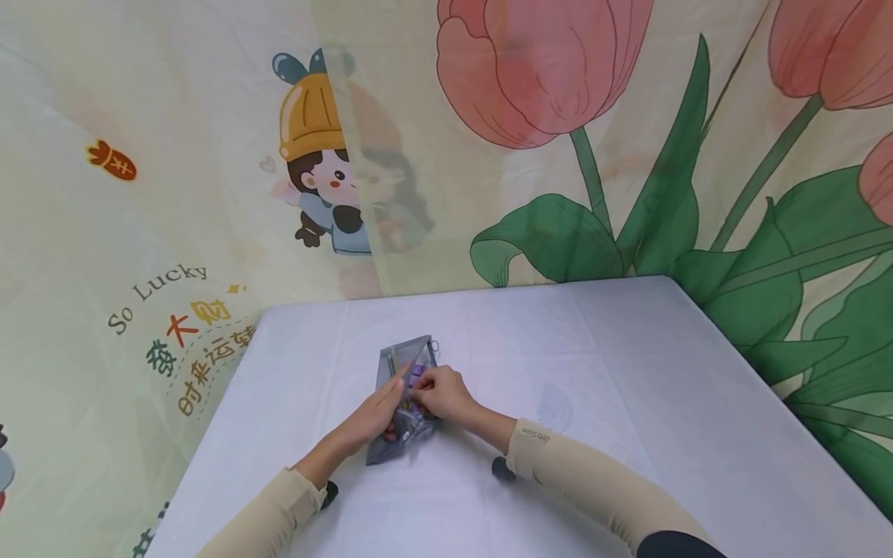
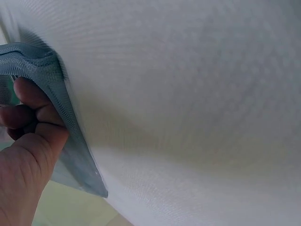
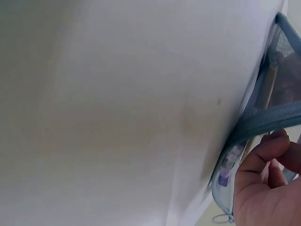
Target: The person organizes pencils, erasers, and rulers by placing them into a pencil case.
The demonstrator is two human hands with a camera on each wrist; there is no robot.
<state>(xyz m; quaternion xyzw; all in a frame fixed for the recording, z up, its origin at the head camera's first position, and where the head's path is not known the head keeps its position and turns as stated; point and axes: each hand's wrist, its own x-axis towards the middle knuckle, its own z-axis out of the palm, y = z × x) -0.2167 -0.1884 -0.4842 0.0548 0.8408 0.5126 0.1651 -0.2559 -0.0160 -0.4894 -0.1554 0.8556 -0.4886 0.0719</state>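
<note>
A grey-blue translucent zip pouch (image 1: 382, 451) lies on the table under both hands. My left hand (image 1: 377, 412) grips its near left side. In the left wrist view, the curled fingers of that hand are at the pouch's mesh edge (image 2: 75, 127). My right hand (image 1: 446, 394) pinches the pouch's upper band with thumb and forefinger, seen closely in the right wrist view; the exact spot under the fingertips is hidden. Inside the pouch show small purple pieces (image 3: 224, 177) and a long thin stick-like item (image 3: 269, 87), whose kinds I cannot tell.
A white cloth covers the table (image 1: 614, 387), whose far edge meets a printed curtain (image 1: 418, 256) with tulips and a cartoon figure. A small loop (image 3: 222, 218) hangs at one end of the pouch. Dark straps (image 1: 504, 469) sit at both wrists.
</note>
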